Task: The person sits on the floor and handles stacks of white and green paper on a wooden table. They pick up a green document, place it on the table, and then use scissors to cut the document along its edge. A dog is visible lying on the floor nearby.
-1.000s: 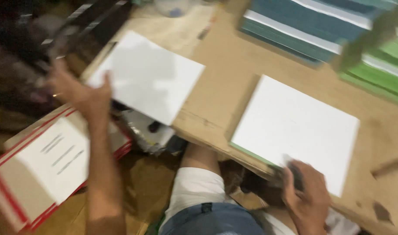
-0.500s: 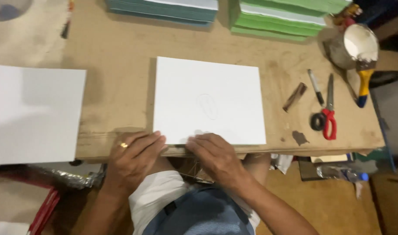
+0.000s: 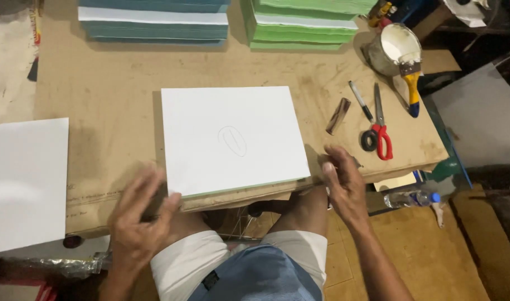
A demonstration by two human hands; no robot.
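White rectangular board with a thin green bottom edge (image 3: 232,139) lies flat at centre of the brown cardboard-covered tabletop (image 3: 110,95), its near edge right at the tabletop's front lip. Faint pencil oval drawn near its middle.

My left hand (image 3: 137,223) sits at the board's 7 o'clock corner, fingers spread wide, fingertips at or just under that corner; holding nothing that I can see. My right hand (image 3: 341,181) is at the board's 4 o'clock, just beside the corner, fingers loosely open, resting on the tabletop edge, empty as far as I can tell.

Handling, my guess: board looks stiff, flat and light, smooth face so likely slippery under flat palms. Thin edges, corners could dent. Best hold looks like pinching the two near corners or sliding fingers under the overhanging front edge.

At 1 o'clock of the board: red-handled scissors (image 3: 379,131), black marker pen (image 3: 360,100), small brown stick (image 3: 338,115), white-smeared tin pot (image 3: 397,47) with yellow-handled brush (image 3: 412,89). Stacked teal sheets (image 3: 154,21) at 11 o'clock, green stack (image 3: 305,25) at 12. Loose white sheet (image 3: 23,184) at 9 o'clock.
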